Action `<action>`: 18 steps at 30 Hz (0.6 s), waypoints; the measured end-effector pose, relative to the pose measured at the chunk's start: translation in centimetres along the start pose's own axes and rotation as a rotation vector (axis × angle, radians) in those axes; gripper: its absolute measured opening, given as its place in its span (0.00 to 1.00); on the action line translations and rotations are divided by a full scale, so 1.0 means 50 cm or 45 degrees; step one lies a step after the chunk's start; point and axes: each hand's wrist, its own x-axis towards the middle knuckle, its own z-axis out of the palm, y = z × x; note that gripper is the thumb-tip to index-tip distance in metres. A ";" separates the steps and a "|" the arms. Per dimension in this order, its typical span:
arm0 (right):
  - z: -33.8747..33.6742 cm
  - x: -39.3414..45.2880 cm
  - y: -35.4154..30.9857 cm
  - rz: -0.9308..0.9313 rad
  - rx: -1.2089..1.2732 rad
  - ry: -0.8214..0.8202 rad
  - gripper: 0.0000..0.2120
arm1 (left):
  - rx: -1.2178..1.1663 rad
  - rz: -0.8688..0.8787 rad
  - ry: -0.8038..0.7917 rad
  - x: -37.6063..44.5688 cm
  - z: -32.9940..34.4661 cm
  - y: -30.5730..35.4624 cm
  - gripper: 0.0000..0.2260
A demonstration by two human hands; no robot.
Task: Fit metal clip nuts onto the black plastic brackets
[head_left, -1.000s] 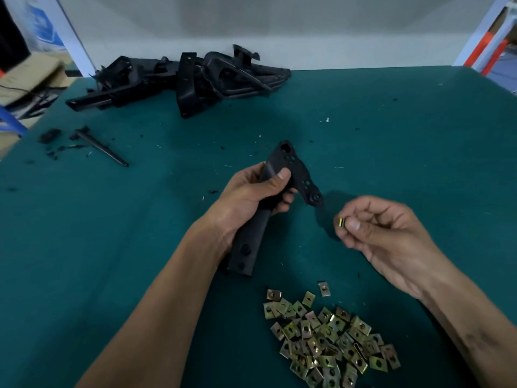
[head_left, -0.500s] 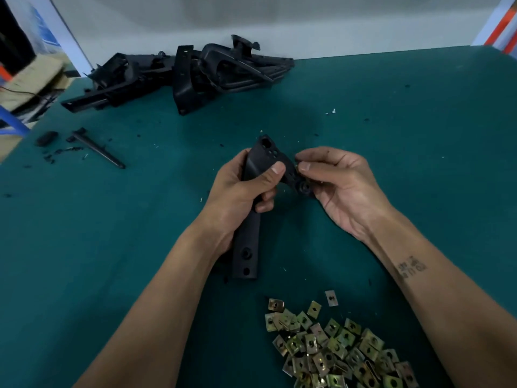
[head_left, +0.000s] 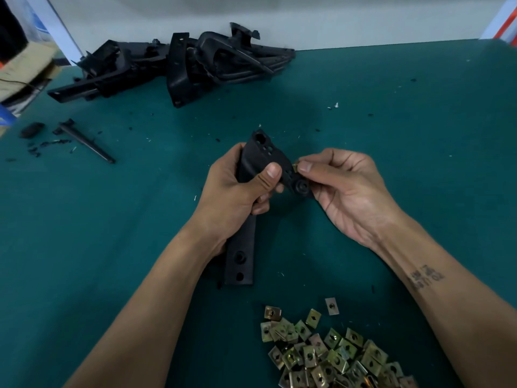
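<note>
Hands meet over the middle of the green table [head_left: 391, 113]. The left hand [head_left: 237, 189] is wrapped around the upper part of a black plastic bracket [head_left: 243, 242], thumb laid across its face, fingers curled behind; the bracket's long lower end points toward the person and reaches the table surface. The right hand [head_left: 347, 189] pinches a brass-coloured clip nut [head_left: 294, 167] between thumb and forefinger, right at the edge of the bracket's angled arm, just above its round boss; the other fingers curl behind the arm.

A second ago the right hand was well apart from the bracket, to the right, with the clip nut pinched in the air; half a second ago it had reached the bracket's arm, and now the nut shows at that edge. The left hand's grip looks the same throughout. Whether the nut is seated on the plastic cannot be told.

Near the person lies a heap of loose clip nuts [head_left: 330, 354]. A pile of black brackets [head_left: 179, 65] sits at the far edge, and a black rod [head_left: 86, 141] lies to the left.
</note>
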 end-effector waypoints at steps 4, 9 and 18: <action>0.004 -0.003 0.001 -0.017 0.015 0.012 0.03 | 0.021 0.001 0.006 0.000 0.002 0.000 0.13; 0.012 -0.005 -0.002 -0.011 0.049 0.002 0.03 | 0.007 -0.006 0.022 0.002 -0.002 -0.005 0.13; 0.012 -0.010 -0.010 0.070 0.205 -0.097 0.04 | -0.112 0.041 -0.067 0.002 -0.003 -0.004 0.07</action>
